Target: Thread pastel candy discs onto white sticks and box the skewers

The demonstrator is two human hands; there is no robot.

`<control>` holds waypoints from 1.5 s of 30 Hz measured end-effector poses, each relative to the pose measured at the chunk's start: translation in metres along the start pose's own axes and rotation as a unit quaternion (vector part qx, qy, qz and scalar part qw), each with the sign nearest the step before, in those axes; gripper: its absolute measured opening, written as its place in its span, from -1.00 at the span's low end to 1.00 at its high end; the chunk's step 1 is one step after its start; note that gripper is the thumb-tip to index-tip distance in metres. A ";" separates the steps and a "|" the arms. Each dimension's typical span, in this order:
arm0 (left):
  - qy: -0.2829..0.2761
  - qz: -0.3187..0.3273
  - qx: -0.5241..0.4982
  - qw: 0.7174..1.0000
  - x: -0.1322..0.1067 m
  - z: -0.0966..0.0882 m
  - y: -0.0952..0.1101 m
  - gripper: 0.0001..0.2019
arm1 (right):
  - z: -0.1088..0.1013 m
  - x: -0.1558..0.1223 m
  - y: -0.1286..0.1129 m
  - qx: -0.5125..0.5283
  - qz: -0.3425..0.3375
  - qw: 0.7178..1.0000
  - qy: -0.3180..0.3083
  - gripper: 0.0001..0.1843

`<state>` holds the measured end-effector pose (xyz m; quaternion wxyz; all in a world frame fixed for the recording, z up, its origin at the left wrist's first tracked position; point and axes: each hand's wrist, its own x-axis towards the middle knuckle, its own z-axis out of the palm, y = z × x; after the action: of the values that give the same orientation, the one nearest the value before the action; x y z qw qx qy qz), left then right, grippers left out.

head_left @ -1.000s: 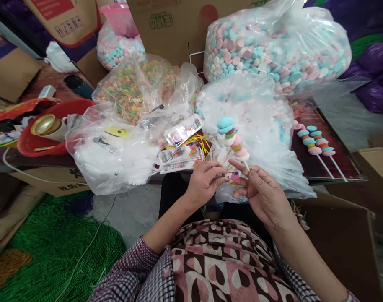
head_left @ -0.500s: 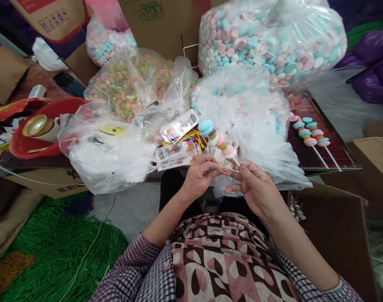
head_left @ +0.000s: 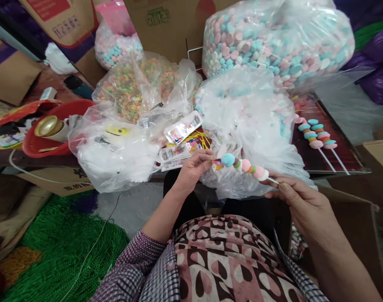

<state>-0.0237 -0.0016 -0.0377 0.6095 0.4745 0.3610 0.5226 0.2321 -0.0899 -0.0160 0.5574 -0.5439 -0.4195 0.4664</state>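
Observation:
My right hand (head_left: 300, 201) pinches the white stick of a candy skewer (head_left: 245, 166), a row of blue, pink and white candy discs lying nearly level and pointing left. My left hand (head_left: 193, 167) is closed in a pinch on a small printed wrapper (head_left: 217, 162) held at the skewer's blue tip. Both hands hover above my lap, just in front of a crumpled clear plastic bag (head_left: 251, 126). More printed wrappers (head_left: 179, 144) lie on the table behind my left hand.
Two finished skewers (head_left: 319, 140) rest on a dark tray (head_left: 342, 165) at right. Big bags of pastel candy (head_left: 273, 37) and small coloured candy (head_left: 131, 86) fill the table. A red basin (head_left: 32, 144) sits left, green netting (head_left: 53, 251) on the floor, a cardboard box (head_left: 345, 243) beside my right arm.
The skewer has tipped from upright to nearly level as my right hand moved right and down. My left hand now holds the wrapper at its blue tip.

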 end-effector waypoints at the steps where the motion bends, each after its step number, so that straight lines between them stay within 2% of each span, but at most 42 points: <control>1: 0.002 0.000 0.003 1.000 0.000 0.001 0.000 -0.90 | -0.003 0.000 0.002 -0.016 -0.004 1.000 0.003 -0.87; 9: 0.006 -0.012 0.011 1.000 0.001 0.005 0.003 -0.87 | -0.024 0.003 0.001 -0.170 -0.044 0.984 -0.026 -0.81; 14: 0.019 0.014 0.054 0.998 0.002 0.005 0.002 -0.86 | -0.036 0.005 -0.003 -0.308 -0.083 0.947 -0.044 -0.73; 18: 0.005 0.043 0.117 0.992 0.002 0.006 0.003 -0.87 | -0.040 0.008 -0.012 -0.366 -0.122 0.922 -0.044 -0.70; 21: -0.007 0.078 0.178 0.981 0.001 0.006 0.002 -0.87 | -0.041 0.009 -0.018 -0.368 -0.123 0.921 -0.044 -0.70; 28: -0.025 0.134 0.216 0.967 0.001 0.004 0.001 -0.86 | -0.036 0.007 -0.009 -0.285 -0.054 0.957 -0.019 -0.70; 32: -0.024 0.149 0.243 0.958 0.001 0.004 0.001 -0.85 | -0.035 0.005 -0.006 -0.293 -0.039 0.953 -0.064 -0.67; 38: -0.021 0.182 0.259 0.948 0.001 0.008 0.006 -0.84 | -0.036 0.009 -0.009 -0.287 -0.032 0.954 -0.079 -0.60; 45: -0.003 0.164 0.263 0.951 -0.001 0.006 0.013 -0.84 | -0.033 0.012 -0.012 -0.326 -0.015 0.942 -0.084 -0.51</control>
<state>-0.0221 -0.0039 -0.0238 0.3698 0.6726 0.4006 0.5004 0.2674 -0.0848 -0.0068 0.3193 -0.6480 -0.6020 0.3402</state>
